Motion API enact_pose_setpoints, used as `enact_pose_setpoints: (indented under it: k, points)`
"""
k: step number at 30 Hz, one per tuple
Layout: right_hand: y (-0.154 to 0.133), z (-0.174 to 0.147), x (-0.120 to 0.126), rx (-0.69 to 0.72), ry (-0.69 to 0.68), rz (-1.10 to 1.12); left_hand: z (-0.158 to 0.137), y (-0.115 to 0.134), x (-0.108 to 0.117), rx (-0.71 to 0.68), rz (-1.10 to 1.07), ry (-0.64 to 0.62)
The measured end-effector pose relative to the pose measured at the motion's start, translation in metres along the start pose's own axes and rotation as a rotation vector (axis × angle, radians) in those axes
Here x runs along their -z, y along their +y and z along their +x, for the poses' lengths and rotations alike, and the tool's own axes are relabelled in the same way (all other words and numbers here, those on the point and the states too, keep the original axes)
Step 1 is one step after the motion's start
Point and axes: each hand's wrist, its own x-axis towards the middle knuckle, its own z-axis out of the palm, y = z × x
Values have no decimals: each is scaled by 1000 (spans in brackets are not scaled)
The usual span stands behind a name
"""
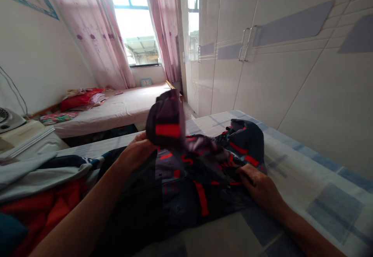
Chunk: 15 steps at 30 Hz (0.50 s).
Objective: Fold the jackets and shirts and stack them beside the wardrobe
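Handling of a dark navy garment with red stripes (201,200) on a bed covered with a blue-and-white checked sheet (297,194). The left hand (136,152) was closed on a raised, blurred fold of the garment, probably a sleeve or hood, and its fingertips were hidden behind the cloth. The right hand (259,183) was clamped on the garment's edge, thumb and fingers together, near its rounded far-right end. The garment lay across the sheet between the two hands, partly bunched, its red lettering broken by creases and only partly legible.

Containers: the white wardrobe (274,66) stood along the right with its doors shut, concealing its contents. At far left, a white plastic storage box (35,144) was cut off by the frame, its interior out of sight; a fan (10,119) stood just beside it, also cropped.

Grey cloth (26,171) and orange-red cloth (46,214) lay at left, partly covered by the left forearm. Black cloth (140,206) adjoined the striped garment; whether the two were one piece could not be told. The space beneath the far bed (128,103) was lost in shadow.
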Motion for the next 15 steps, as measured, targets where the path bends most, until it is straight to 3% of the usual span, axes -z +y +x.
enact_pose_setpoints:
  k: [3, 7, 11, 12, 15]
  points:
    - [2, -1, -1, 52, 9, -15, -57, -7, 39, 148, 82, -100]
    - [1, -1, -2, 79, 17, -72, -121, -19, 69, 345, 405, 86]
    - [-3, -4, -1, 101, 53, -159, -174, -22, 66, 122, 907, 377]
    - [-5, -4, -1, 115, 66, -188, -185, -23, 62, 95, 1005, 388]
    - [-10, -3, 0, 210, 93, -281, -205, -33, 52, 159, 1137, 262]
